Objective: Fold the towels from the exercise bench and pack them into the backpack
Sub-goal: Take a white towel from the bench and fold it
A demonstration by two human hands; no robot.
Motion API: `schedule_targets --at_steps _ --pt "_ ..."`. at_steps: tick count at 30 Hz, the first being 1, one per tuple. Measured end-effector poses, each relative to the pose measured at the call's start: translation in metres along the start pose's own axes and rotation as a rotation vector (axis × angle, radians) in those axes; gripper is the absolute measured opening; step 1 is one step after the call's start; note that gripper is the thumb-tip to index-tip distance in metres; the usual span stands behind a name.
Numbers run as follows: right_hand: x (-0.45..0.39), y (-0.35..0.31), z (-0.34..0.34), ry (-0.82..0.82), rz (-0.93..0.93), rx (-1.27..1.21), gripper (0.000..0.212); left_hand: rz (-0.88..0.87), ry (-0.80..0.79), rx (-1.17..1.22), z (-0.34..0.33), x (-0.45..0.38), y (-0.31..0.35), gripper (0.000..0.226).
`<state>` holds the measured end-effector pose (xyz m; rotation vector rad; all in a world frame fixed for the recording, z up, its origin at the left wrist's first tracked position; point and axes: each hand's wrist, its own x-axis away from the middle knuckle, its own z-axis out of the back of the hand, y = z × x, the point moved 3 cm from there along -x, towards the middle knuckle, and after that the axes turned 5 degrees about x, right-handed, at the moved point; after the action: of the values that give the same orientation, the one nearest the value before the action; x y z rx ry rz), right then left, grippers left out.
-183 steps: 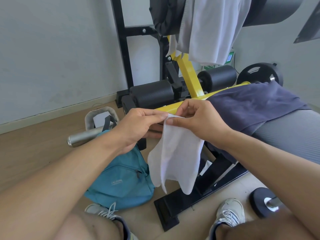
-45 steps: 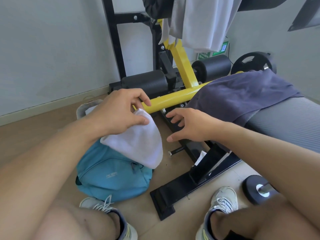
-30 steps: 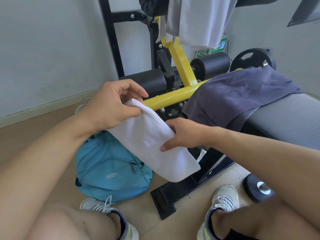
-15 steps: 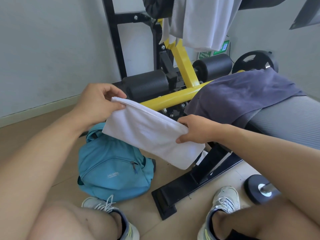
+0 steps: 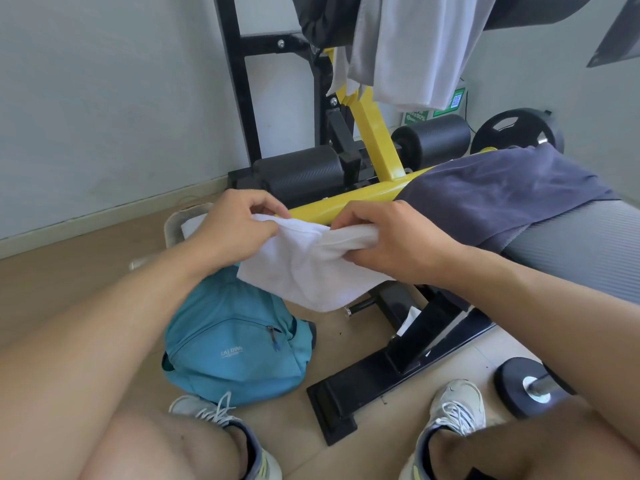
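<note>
A folded white towel (image 5: pixel 304 268) hangs between both hands above the floor. My left hand (image 5: pixel 235 226) pinches its left top corner and my right hand (image 5: pixel 388 237) grips its bunched right end. Below it, a teal backpack (image 5: pixel 232 344) lies on the floor between my left shoe and the bench frame. A dark purple towel (image 5: pixel 502 188) is draped over the grey bench pad (image 5: pixel 581 251) at right. A light grey towel (image 5: pixel 415 46) hangs from the upper pad of the yellow bench frame (image 5: pixel 349 206).
Black foam rollers (image 5: pixel 301 174) and a black upright post (image 5: pixel 239 81) stand behind the hands. A weight plate (image 5: pixel 519 129) leans at the back right, a dumbbell (image 5: pixel 530 386) lies by my right shoe. A grey container (image 5: pixel 180 223) sits behind the backpack.
My hands have drawn closer together, bunching the white towel between them. The right hand now grips the towel's end at the top instead of its lower edge.
</note>
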<state>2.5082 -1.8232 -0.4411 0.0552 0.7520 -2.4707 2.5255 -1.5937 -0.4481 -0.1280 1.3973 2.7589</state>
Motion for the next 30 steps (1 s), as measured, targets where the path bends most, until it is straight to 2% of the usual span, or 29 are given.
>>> schedule_targets --at_steps 2,6,9,11,13,17,20,26,30 --pt "0.002 -0.009 0.003 0.007 0.022 -0.050 0.027 -0.049 -0.012 0.000 -0.006 0.001 0.005 0.038" --pt "0.003 -0.015 0.005 0.052 0.012 -0.091 0.037 -0.087 -0.157 0.069 -0.022 0.008 0.014 0.058" --pt "0.002 -0.015 0.006 0.083 0.003 -0.101 0.047 -0.082 -0.254 0.171 -0.030 0.013 0.022 0.041" --pt "0.001 -0.014 0.007 0.114 -0.005 -0.100 0.052 -0.014 -0.340 0.259 -0.033 0.017 0.026 0.049" --pt "0.001 -0.011 0.008 0.148 -0.026 -0.101 0.053 0.020 -0.395 0.350 -0.034 0.021 0.026 0.045" --pt "0.001 -0.001 0.012 0.266 -0.041 -0.080 0.041 0.052 -0.411 0.436 -0.033 0.020 0.020 0.024" --pt "0.001 0.005 0.012 0.284 -0.018 -0.096 0.023 0.076 -0.447 0.446 -0.031 0.022 0.018 0.037" --pt "0.000 0.003 0.007 0.324 0.040 -0.162 0.022 0.097 -0.423 0.394 -0.033 0.023 0.020 0.042" --pt "0.000 0.002 0.009 0.351 0.091 -0.201 0.021 0.189 -0.436 0.492 -0.034 0.024 0.017 0.039"
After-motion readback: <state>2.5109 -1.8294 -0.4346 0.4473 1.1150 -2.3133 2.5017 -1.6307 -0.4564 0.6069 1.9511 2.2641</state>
